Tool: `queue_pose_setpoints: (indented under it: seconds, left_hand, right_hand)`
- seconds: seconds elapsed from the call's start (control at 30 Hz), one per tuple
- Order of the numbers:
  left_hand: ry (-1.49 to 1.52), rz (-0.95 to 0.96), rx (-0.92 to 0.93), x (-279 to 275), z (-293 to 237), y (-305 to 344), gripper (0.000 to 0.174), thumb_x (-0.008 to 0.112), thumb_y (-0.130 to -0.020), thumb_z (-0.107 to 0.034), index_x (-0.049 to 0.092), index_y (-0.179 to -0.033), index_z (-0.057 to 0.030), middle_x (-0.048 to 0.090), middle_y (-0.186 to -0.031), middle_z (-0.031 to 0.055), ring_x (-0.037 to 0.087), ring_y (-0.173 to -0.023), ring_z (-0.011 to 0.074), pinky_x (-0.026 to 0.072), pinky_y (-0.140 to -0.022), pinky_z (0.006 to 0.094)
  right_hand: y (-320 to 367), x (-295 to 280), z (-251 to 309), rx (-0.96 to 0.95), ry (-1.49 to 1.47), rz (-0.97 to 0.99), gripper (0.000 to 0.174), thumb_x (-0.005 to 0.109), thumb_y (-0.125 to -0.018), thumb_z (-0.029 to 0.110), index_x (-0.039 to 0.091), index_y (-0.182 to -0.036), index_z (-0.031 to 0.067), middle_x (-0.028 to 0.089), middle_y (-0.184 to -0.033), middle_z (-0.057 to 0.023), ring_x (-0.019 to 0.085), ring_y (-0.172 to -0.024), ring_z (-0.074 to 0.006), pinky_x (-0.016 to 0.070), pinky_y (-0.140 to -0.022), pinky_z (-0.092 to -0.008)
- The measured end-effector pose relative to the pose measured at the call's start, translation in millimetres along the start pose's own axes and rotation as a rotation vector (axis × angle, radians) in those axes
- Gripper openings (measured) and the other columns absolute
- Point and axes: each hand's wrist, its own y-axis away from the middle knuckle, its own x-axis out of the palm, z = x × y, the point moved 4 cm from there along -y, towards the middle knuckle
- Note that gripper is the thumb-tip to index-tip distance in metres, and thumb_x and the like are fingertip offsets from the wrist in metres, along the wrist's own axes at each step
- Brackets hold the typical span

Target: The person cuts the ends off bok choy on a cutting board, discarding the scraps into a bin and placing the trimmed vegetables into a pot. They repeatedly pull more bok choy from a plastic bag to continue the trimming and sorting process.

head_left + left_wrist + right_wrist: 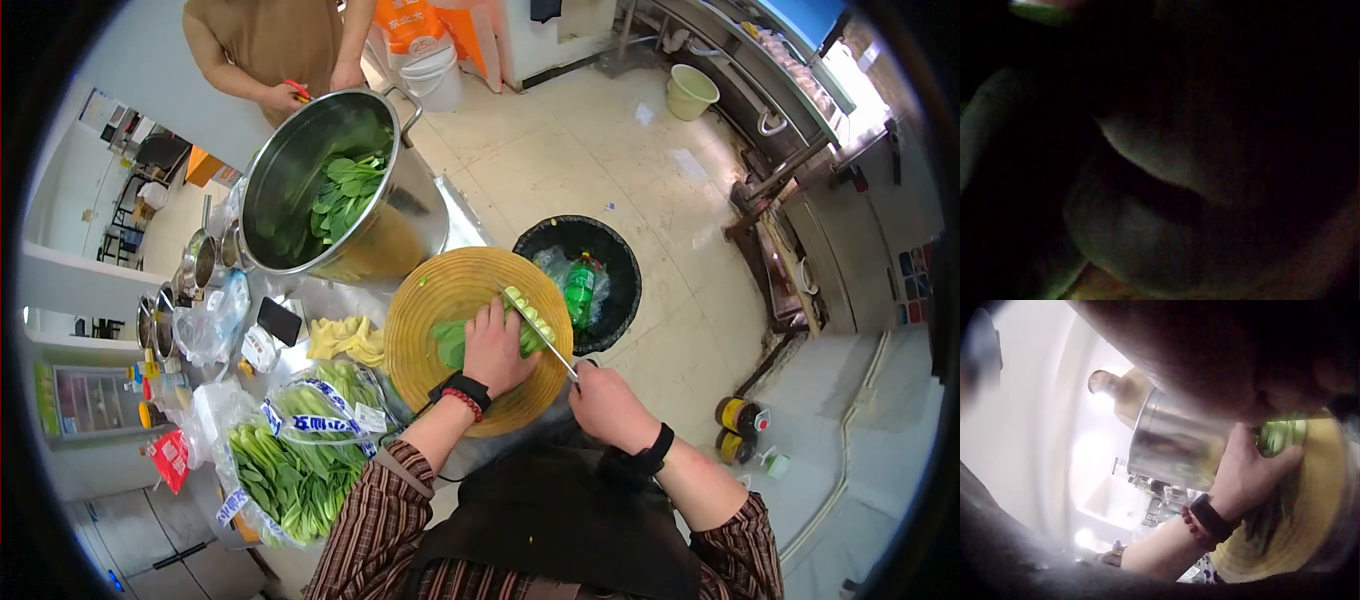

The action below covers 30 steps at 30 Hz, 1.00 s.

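Fingers of our left hand (497,352) hold leafy greens (452,345) down on a round cutting board (420,385), while our right hand (608,405) grips a knife (548,346) angled just beside those fingertips, pale stem ends (528,310) along its far side; beyond our left fingers, leftward, stands a steel pot (408,215)

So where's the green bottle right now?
In the head view, the green bottle is inside the black bin, just past the round chopping board and to the right of the big metal pot.
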Motion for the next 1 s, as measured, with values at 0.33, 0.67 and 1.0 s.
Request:
queue_pose_setpoints:
  seconds: [0.33,0.67,1.0]
  left_hand:
    - [0.022,-0.003,0.005,-2.1,1.2,-2.1,0.079,0.085,-0.07,-0.041,0.056,-0.131,0.0007,0.052,-0.138,0.0249,0.051,-0.12,0.0395,0.0403,-0.1,0.05]
    - [0.069,-0.045,0.004,4.9,6.4,-3.3,0.078,0.088,-0.067,-0.037,0.057,-0.128,0.0002,0.052,-0.135,0.0255,0.053,-0.118,0.0426,0.0428,-0.098,0.0505]
    - [0.149,-0.018,-0.074,1.7,7.4,4.4,0.095,0.091,-0.067,-0.037,0.048,-0.139,0.0053,0.049,-0.14,0.0294,0.046,-0.132,0.0454,0.0368,-0.113,0.0539]
  right_hand:
    - [-22.2,12.2,-11.6,0.021,0.039,0.002,0.018,0.058,-0.092,0.008,0.064,-0.091,-0.0091,0.068,-0.087,-0.0323,0.069,-0.09,-0.0484,0.0564,-0.081,-0.0546]
    - [-85.2,45.4,-25.3,0.056,0.051,-0.021,0.022,0.061,-0.089,0.012,0.069,-0.083,-0.0068,0.07,-0.089,-0.0321,0.07,-0.089,-0.0474,0.058,-0.08,-0.0535]
    - [-99.1,-3.8,-38.5,0.094,-0.015,-0.191,0.016,0.063,-0.085,0.009,0.069,-0.085,-0.0051,0.068,-0.084,-0.033,0.07,-0.089,-0.0479,0.0569,-0.081,-0.0539]
